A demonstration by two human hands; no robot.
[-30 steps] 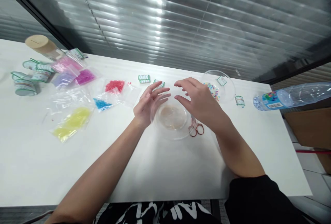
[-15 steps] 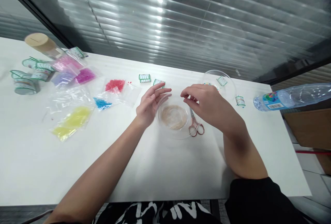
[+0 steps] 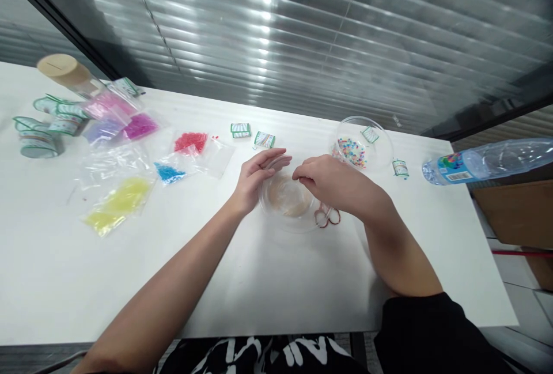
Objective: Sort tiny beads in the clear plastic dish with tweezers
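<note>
Half a second on, had lowered the right hand (image 3: 334, 181) leftward over the clear round plastic bowl (image 3: 264, 201), seemingly set on the white counter (image 3: 173, 287) at the centre of the frame. Kept its grip narrow, with fingertips bunched; could not make out any pinched thing. Held the left hand (image 3: 254, 181) with its grip fairly wide, at the bowl's upper left rim. Thereby uncovered the small multicoloured beads (image 3: 352, 152) right of centre, and likely brought the handling to fine fingertip work over the bowl. Found a pale brown ring (image 3: 279, 198) in the bowl, of unclear material; those beads in a second clear round plastic container (image 3: 380, 152); red bits (image 3: 190, 142), blue bits (image 3: 168, 173) and yellow bits (image 3: 116, 207) in clear flat bags, left of centre.
</note>
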